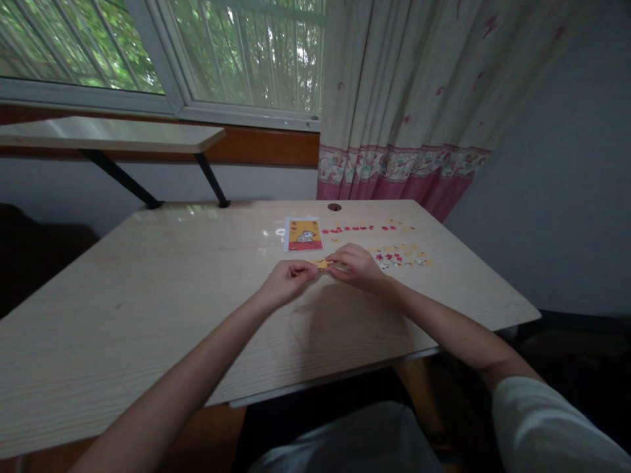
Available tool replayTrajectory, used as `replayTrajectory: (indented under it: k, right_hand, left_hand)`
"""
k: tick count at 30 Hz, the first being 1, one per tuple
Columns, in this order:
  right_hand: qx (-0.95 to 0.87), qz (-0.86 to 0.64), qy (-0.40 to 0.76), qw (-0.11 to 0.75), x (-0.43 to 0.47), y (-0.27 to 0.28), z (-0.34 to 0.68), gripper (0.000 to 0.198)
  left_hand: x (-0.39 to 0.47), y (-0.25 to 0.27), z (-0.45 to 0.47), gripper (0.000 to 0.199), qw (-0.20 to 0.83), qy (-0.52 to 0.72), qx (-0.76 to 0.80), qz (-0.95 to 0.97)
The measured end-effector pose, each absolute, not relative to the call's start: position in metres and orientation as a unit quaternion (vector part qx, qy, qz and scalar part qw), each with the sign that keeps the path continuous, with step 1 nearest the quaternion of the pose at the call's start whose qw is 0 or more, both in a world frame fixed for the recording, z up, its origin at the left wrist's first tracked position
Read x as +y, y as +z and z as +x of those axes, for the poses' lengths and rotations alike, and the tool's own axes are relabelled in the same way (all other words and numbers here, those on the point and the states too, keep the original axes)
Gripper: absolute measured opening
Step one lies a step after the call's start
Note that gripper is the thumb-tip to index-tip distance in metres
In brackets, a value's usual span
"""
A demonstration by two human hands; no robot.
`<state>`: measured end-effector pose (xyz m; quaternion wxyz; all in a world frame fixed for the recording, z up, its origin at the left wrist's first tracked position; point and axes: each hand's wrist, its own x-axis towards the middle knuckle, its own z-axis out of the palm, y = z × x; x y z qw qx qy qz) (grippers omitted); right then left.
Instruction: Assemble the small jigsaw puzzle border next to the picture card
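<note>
Both hands meet over the middle of the table, with small yellow jigsaw puzzle pieces [322, 264] between their fingertips. My left hand [292, 281] is closed in a pinch on the left side of these pieces. From the right, my right hand [355, 265] pinches them with thumb and fingers; its fingers partly cover them. Just beyond the hands lies a picture card [303, 235] with a white animal on a yellow and red ground. Red puzzle pieces [348, 229] lie in a row to the right of the card. More loose pieces [401, 255], yellow, red and white, are spread right of my right hand.
The pale wooden table [148, 315] has a round cable hole [334, 207] near its back edge. A raised shelf [113, 135] on black supports stands at the back left. Behind the table hang long curtains [394, 98] beside a window [246, 59].
</note>
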<state>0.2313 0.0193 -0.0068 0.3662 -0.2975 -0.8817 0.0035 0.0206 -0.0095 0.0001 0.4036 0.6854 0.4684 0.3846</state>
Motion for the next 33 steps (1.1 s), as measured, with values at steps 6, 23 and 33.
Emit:
replayTrajectory:
  k: [6,23,33]
  right_hand:
    - [-0.904,-0.357,0.054,0.231,0.03,-0.014,0.238,0.02]
    - [-0.912,-0.371,0.028,0.176,0.028,-0.016,0.239,0.025]
    - [-0.929,-0.336,0.016,0.155,0.028,-0.014,0.238,0.023]
  left_hand:
    - [0.0,-0.004,-0.008,0.023,0.147,0.285,0.458,0.829]
    - [0.01,-0.008,-0.025,0.028,0.061,0.232,0.466,0.852]
    - [0.01,-0.008,-0.026,0.032,0.024,0.193,0.491,0.849]
